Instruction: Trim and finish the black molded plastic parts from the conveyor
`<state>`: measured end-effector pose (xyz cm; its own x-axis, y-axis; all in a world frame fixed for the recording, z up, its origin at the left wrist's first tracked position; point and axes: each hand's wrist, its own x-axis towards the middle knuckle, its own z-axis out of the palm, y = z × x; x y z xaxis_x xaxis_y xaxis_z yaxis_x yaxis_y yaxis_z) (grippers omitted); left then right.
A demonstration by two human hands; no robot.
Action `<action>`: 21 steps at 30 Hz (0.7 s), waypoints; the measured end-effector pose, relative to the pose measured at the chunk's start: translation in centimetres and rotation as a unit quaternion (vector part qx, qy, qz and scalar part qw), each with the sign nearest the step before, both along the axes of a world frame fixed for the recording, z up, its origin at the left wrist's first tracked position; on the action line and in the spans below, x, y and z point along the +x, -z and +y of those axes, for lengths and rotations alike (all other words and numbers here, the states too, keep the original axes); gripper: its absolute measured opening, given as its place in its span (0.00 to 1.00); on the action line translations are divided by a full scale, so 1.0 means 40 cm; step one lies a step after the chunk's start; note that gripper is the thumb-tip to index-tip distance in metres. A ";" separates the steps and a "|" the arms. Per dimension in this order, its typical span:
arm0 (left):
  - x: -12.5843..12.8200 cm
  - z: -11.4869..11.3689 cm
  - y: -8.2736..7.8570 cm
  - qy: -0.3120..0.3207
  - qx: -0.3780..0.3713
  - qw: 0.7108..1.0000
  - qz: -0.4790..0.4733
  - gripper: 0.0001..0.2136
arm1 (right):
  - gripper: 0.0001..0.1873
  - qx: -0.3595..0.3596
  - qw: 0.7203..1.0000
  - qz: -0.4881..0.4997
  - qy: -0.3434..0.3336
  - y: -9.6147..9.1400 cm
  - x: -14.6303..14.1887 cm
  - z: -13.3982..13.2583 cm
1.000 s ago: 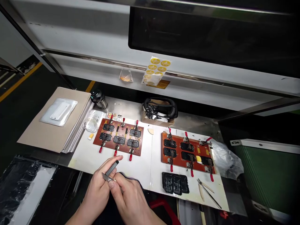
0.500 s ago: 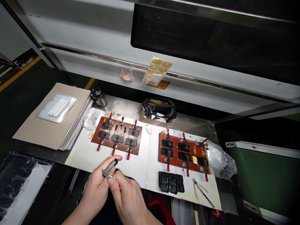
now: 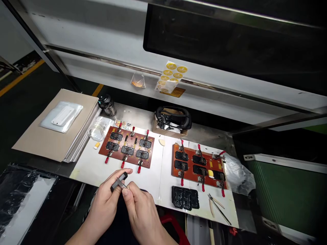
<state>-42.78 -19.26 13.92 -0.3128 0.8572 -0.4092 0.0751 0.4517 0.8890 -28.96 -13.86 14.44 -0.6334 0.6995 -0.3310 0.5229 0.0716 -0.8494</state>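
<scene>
My left hand (image 3: pixel 105 197) is closed on a small black rectangular part (image 3: pixel 123 176), with the thumb and forefinger along its sides. A thin grey metal blade (image 3: pixel 121 183) is pinched between the thumb and forefinger of my right hand (image 3: pixel 143 208). Its tip lies against or just over the black part; contact is hard to tell. Both hands are in front of the bench's near edge. Beyond them is a brown fixture board (image 3: pixel 102 150) with red-handled clamps and black parts. To the right sits an orange-brown fixture board (image 3: pixel 187 175), also holding black parts.
Several black plastic parts (image 3: pixel 185 198) lie near the front edge beside cutting pliers (image 3: pixel 213 202). A cardboard box (image 3: pixel 158 130) stands behind, a stack of brown sheets (image 3: pixel 38 146) at left. A clear plastic bag (image 3: pixel 238 172) is at right, a dark jar (image 3: pixel 107 104) at the back.
The blade has turned to lie more crosswise over the black part. My right hand has shifted slightly, and the whole view has moved a little.
</scene>
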 end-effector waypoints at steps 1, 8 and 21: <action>0.000 -0.001 0.000 -0.001 0.002 1.000 0.003 0.18 | 0.20 -0.009 1.000 0.002 0.010 0.004 0.004 0.005; -0.003 -0.005 -0.009 0.003 0.010 0.999 0.031 0.18 | 0.26 -0.172 0.956 0.094 0.217 0.085 0.039 0.082; -0.032 0.011 0.029 -0.121 0.017 0.991 -0.063 0.17 | 0.18 -0.210 0.934 0.215 0.195 0.120 -0.010 0.096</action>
